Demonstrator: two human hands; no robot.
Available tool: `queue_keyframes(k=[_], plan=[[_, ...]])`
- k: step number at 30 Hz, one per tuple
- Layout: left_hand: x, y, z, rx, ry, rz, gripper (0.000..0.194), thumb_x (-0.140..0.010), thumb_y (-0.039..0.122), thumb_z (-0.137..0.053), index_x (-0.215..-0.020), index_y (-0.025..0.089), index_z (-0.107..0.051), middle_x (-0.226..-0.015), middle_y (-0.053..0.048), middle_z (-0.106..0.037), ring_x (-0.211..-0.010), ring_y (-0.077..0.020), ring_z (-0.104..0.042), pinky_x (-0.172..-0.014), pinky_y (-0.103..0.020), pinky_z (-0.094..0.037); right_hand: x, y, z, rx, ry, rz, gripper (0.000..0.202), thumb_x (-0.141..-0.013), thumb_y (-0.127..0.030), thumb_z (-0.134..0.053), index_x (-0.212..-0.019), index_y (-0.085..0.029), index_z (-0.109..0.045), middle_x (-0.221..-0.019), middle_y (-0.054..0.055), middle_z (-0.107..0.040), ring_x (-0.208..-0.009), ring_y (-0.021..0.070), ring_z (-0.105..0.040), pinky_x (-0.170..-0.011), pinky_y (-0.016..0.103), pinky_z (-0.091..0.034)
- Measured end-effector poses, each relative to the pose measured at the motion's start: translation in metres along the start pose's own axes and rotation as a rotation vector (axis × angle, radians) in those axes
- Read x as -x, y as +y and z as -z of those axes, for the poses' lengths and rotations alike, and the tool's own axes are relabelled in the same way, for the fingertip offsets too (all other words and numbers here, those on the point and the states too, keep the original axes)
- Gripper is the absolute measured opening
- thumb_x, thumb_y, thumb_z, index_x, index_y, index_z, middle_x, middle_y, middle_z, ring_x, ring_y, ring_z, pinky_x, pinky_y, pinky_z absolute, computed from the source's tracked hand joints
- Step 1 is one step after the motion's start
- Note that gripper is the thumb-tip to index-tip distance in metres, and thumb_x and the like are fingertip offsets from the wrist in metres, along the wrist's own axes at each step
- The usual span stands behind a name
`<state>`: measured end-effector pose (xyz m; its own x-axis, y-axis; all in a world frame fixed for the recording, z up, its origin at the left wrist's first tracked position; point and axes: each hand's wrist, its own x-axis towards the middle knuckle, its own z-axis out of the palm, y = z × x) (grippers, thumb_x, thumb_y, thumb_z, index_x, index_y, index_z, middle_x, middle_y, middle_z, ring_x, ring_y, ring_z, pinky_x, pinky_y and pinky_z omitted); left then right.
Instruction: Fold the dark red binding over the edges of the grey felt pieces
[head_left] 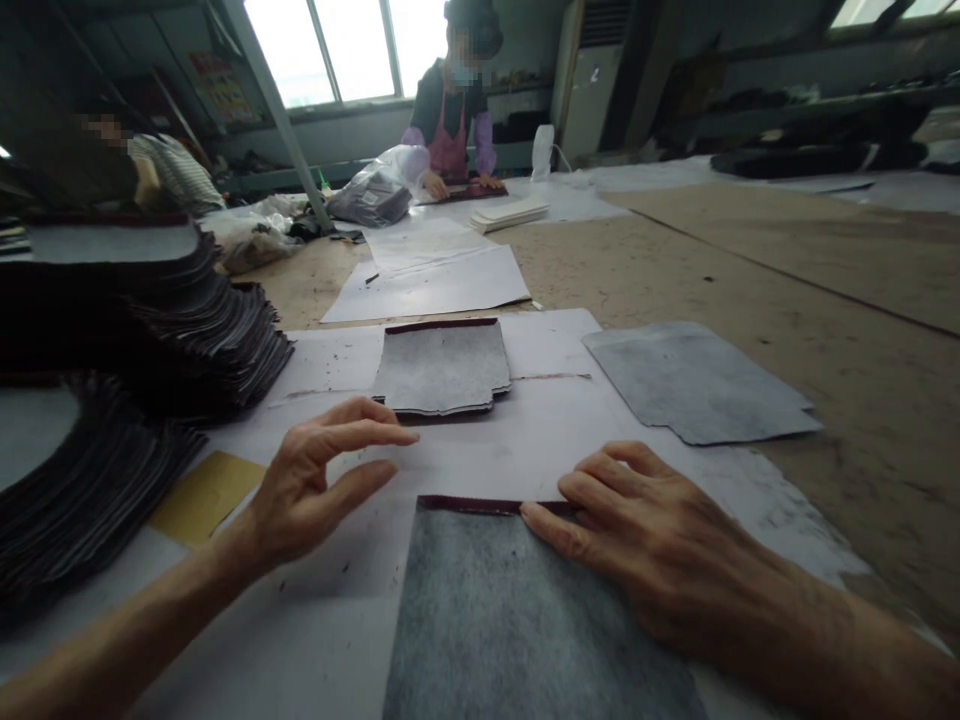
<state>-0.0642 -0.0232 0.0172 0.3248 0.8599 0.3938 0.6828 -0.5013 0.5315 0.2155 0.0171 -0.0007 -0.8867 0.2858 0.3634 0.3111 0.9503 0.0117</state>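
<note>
In front of me on white paper lies a grey-backed panel [487, 610] with a dark maroon folded strip along its far edge. My right hand [645, 530] is closed at that edge, thumb along the strip and fingers curled over its right end. Off the panel's far left corner, my left hand [330, 475] hovers with thumb and fingers apart, holding nothing. Beyond it sits a small pile of similar grey panels [446, 365], also edged in maroon. Another grey panel [697, 380] lies flat past my right hand.
Tall stacks of dark-edged panels [225, 340] rise at the left, near a yellow card [206, 495]. White sheets [435, 285], a pile of pale pieces [510, 214] and a plastic bag [379, 190] are farther back. Across the table a person [450, 140] works; another [176, 170] is at left.
</note>
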Motion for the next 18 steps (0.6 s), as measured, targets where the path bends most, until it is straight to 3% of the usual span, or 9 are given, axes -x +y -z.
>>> queue_keyframes(k=[2,5,7,9,15,18], plan=[[-0.006,0.017,-0.007,-0.075,0.012,-0.064,0.022,-0.082,0.015,-0.051,-0.101,0.019,-0.062,-0.094,-0.005,-0.057,-0.084,-0.0145,-0.055,-0.073,-0.028,-0.046,0.0,-0.001,-0.001,0.004,-0.006,-0.01,0.034,-0.086,-0.009,-0.034,-0.109,-0.017,-0.058,-0.08,0.006,-0.055,-0.076,0.0178,-0.047,-0.076,0.04,-0.038],[-0.014,0.043,-0.032,-0.145,-0.134,-0.206,0.02,-0.08,0.009,-0.047,-0.093,0.014,-0.061,-0.085,-0.006,-0.057,-0.077,-0.0159,-0.053,-0.069,-0.031,-0.047,0.001,-0.001,-0.001,0.021,-0.005,-0.015,0.032,-0.087,-0.011,-0.035,-0.109,-0.016,-0.057,-0.08,0.006,-0.055,-0.075,0.0171,-0.046,-0.075,0.039,-0.038],[-0.016,0.052,-0.05,-0.194,-0.196,-0.215,0.016,-0.077,0.007,-0.044,-0.079,0.012,-0.06,-0.077,-0.006,-0.056,-0.073,-0.0175,-0.051,-0.067,-0.035,-0.047,0.001,-0.001,-0.002,0.034,0.005,-0.014,0.032,-0.087,-0.011,-0.035,-0.11,-0.015,-0.057,-0.08,0.006,-0.055,-0.075,0.0171,-0.045,-0.074,0.038,-0.038],[-0.015,0.054,-0.063,-0.239,-0.187,-0.217,0.017,-0.076,0.007,-0.042,-0.073,0.011,-0.058,-0.071,-0.007,-0.054,-0.07,-0.0185,-0.049,-0.064,-0.036,-0.047,0.002,-0.002,-0.002,0.043,0.01,-0.012,0.031,-0.087,-0.011,-0.036,-0.11,-0.015,-0.057,-0.08,0.006,-0.055,-0.075,0.0172,-0.045,-0.074,0.038,-0.038],[-0.011,0.046,-0.064,-0.289,-0.179,-0.287,0.023,-0.074,0.005,-0.042,-0.089,0.007,-0.059,-0.075,-0.01,-0.053,-0.07,-0.0202,-0.046,-0.062,-0.039,-0.045,0.009,0.0,-0.004,0.025,0.15,-0.072,0.029,-0.086,-0.009,-0.036,-0.105,-0.005,-0.057,-0.079,0.009,-0.058,-0.074,0.0181,-0.047,-0.073,0.038,-0.04],[-0.012,0.045,-0.061,-0.246,-0.191,-0.301,0.025,-0.077,0.005,-0.041,-0.095,0.008,-0.059,-0.079,-0.009,-0.053,-0.073,-0.0199,-0.045,-0.065,-0.039,-0.043,0.013,0.002,-0.002,-0.044,0.176,-0.175,0.022,-0.083,-0.008,-0.042,-0.096,-0.008,-0.06,-0.08,0.008,-0.058,-0.074,0.0178,-0.049,-0.067,0.034,-0.041]])
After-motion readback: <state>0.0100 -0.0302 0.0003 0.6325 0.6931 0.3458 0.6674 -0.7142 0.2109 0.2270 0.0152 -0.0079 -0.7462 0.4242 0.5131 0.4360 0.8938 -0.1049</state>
